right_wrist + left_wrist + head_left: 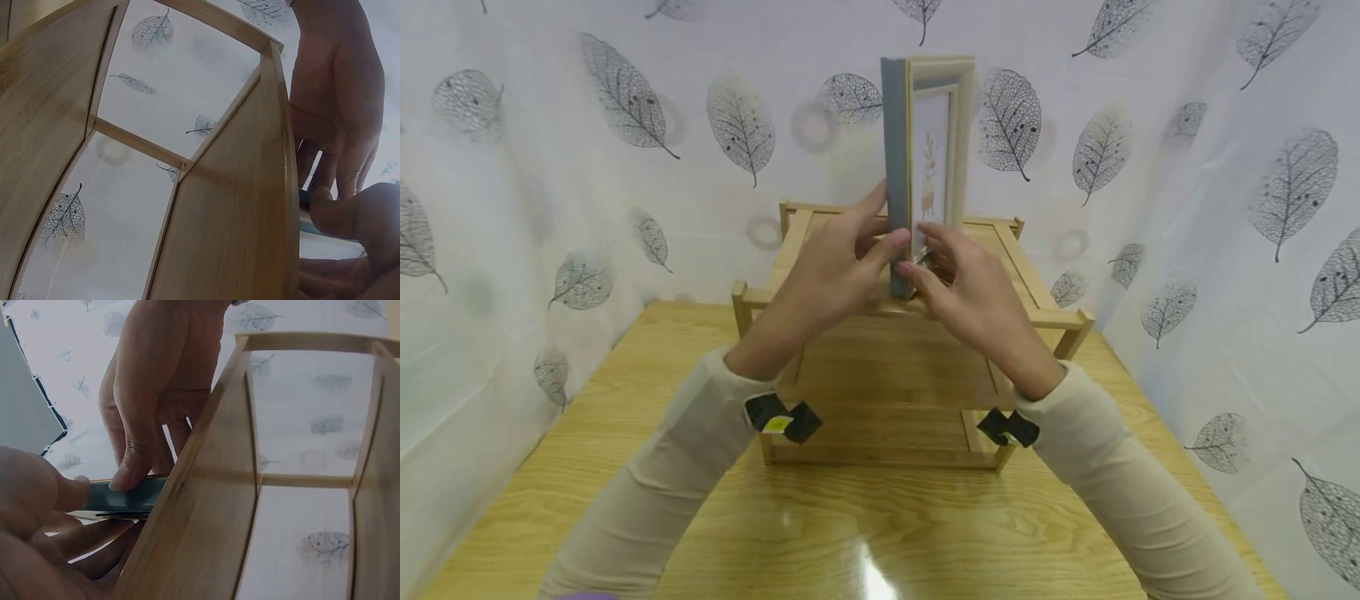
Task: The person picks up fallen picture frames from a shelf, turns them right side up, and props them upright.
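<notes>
A picture frame with a blue-grey outer edge and a cream inner border stands upright, turned mostly edge-on, at the front of a wooden rack's top board. Behind its border shows a small print of a plant in a pot. My left hand grips the lower left side, thumb on the edge and fingers behind. My right hand pinches the lower front corner between thumb and fingers. A small shiny bit beside the right fingertips is too small to identify. In the left wrist view the frame's dark edge meets the board.
The light wooden rack has tiered boards and corner posts, and it stands on a wood-grain table. White curtains printed with grey leaves hang behind and on both sides. A purple thing peeks in at the bottom left.
</notes>
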`<state>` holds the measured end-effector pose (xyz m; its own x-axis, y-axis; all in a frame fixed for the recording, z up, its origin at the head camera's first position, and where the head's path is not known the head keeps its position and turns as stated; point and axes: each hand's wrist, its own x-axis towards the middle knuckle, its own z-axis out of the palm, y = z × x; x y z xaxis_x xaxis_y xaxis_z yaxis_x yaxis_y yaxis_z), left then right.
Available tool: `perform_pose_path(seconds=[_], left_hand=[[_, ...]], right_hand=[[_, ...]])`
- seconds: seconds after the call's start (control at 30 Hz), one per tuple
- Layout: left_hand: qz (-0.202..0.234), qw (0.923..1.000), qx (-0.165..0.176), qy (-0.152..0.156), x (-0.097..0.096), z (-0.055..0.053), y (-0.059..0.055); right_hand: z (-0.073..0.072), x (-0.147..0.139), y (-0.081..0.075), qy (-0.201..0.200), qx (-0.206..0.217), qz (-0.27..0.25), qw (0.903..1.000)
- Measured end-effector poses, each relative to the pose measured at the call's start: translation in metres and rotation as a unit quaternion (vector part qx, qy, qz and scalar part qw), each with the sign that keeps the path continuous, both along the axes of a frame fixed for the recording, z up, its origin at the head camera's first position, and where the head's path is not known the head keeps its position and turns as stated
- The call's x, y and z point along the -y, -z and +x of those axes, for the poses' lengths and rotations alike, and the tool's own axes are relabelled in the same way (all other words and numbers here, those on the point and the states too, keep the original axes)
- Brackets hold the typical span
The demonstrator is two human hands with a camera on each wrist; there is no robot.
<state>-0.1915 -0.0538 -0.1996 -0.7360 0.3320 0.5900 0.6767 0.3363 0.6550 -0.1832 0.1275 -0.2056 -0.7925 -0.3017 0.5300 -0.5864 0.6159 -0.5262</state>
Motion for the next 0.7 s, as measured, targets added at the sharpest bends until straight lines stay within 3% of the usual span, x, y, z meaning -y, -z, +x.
perform_pose_path(seconds=[0.13,0.37,0.7], left_hand=[[0.000,0.9999,0.011,-0.002,0.0011,-0.0009,-0.0007],[0.009,0.9992,0.032,0.024,0.0007,-0.0037,0.0009],[-0.008,0.9990,0.014,0.043,0.0000,-0.0050,0.0041]], right_hand=[[-0.0008,0.0002,0.0000,-0.009,0.005,-0.007,0.9999],[-0.0032,-0.0028,0.0017,-0.030,0.025,-0.019,0.9991],[-0.0045,-0.0070,0.0003,-0.064,0.045,-0.023,0.9967]])
